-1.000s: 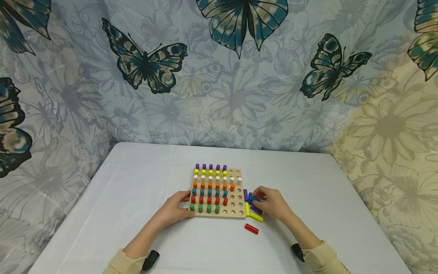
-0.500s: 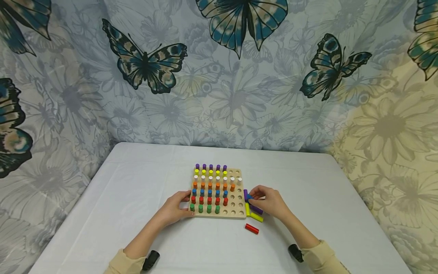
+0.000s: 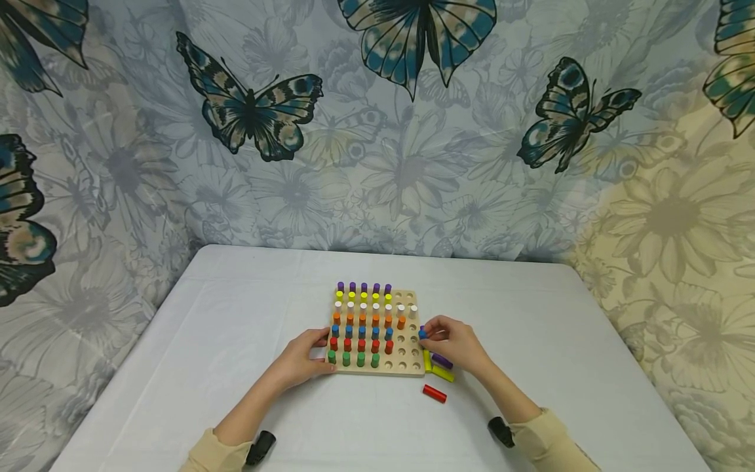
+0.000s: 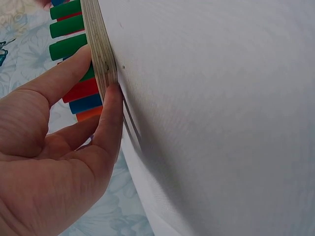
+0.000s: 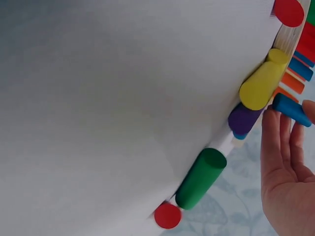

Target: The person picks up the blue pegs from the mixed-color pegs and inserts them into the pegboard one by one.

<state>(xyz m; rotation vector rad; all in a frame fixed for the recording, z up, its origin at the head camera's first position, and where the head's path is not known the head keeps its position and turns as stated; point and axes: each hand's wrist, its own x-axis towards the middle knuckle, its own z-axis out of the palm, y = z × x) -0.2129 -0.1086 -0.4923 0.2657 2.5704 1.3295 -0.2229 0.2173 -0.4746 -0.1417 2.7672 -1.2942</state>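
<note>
A wooden pegboard [image 3: 377,374] with rows of coloured pegs lies on the table. My left hand [image 3: 297,360] grips its left side; in the left wrist view, a thumb and fingers hold the board's edge [image 4: 101,44]. By the board's right edge, my right hand [image 3: 457,344] pinches a blue peg [image 5: 290,109] between thumb and fingers, tilted in the right wrist view. Near that hand lie two yellow pegs [image 3: 442,373] and a purple peg [image 3: 442,361]. The hand partly covers another purple peg by the board.
A red peg [image 3: 434,393] lies nearer the front on the white table [image 3: 531,308]. The right wrist view adds a loose green peg [image 5: 201,179] and another red peg [image 5: 168,216]. Bare holes show on the board's right side. Behind the table hangs a butterfly-patterned cloth [image 3: 407,177].
My right hand has picked the blue peg from among the loose ones and moved left with it to the board's right edge. My left hand has stayed on the board.
</note>
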